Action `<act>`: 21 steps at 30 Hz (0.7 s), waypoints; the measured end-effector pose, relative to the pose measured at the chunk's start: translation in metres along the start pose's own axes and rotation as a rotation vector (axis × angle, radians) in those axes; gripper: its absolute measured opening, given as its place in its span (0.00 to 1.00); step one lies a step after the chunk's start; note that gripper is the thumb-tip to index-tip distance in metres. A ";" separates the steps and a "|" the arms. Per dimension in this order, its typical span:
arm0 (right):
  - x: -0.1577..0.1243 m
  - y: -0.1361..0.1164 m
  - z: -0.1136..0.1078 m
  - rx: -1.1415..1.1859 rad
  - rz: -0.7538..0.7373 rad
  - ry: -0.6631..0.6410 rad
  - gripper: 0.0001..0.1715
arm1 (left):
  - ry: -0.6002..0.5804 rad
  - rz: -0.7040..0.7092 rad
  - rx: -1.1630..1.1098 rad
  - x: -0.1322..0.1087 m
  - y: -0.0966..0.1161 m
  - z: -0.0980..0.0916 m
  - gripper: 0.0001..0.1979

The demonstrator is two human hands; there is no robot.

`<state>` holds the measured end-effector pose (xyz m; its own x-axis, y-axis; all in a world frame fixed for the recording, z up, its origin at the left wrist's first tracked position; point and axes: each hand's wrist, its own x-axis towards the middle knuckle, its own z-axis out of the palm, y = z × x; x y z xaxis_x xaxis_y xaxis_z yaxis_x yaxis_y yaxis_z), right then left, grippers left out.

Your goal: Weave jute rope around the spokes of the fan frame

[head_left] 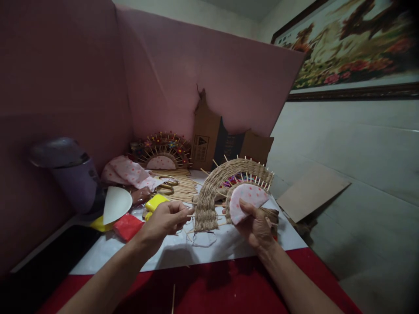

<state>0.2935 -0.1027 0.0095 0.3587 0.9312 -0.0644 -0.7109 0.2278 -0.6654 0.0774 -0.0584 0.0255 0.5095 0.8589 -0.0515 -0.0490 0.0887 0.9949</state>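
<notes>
In the head view, a half-round woven fan (212, 192) of brown twine on thin wooden sticks is held up over the white sheet. My right hand (257, 224) grips it at its pink dotted cloth half-disc (247, 198), the thumb lying on the cloth. At the fan's left lower edge, my left hand (172, 218) is closed in a pinch by the stick ends. Whether it pinches a stick or the twine is too small to make out. Stick tips stand out around the rim of the weave.
Behind lie scissors (166, 185), loose wooden sticks (185, 187) and a finished-looking decorated fan (162, 150). To the left are a white half-disc (117, 205), red packet (127, 226), yellow packet (157, 202), dotted cloth (129, 172) and purple bin (75, 183). Torn cardboard (206, 135) stands at the back.
</notes>
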 end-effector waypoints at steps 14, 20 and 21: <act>0.008 0.001 -0.009 -0.068 0.027 -0.034 0.13 | 0.147 0.005 0.010 0.000 0.002 0.002 0.16; 0.009 0.000 -0.006 -0.043 0.023 0.014 0.12 | 0.173 0.226 0.221 -0.001 0.001 0.000 0.09; 0.009 0.000 -0.005 -0.049 0.022 0.012 0.12 | 0.177 0.292 0.290 -0.002 0.000 0.000 0.07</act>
<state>0.3001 -0.0958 0.0049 0.3510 0.9322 -0.0883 -0.6886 0.1931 -0.6990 0.0765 -0.0596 0.0255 0.3542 0.9022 0.2460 0.0870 -0.2937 0.9519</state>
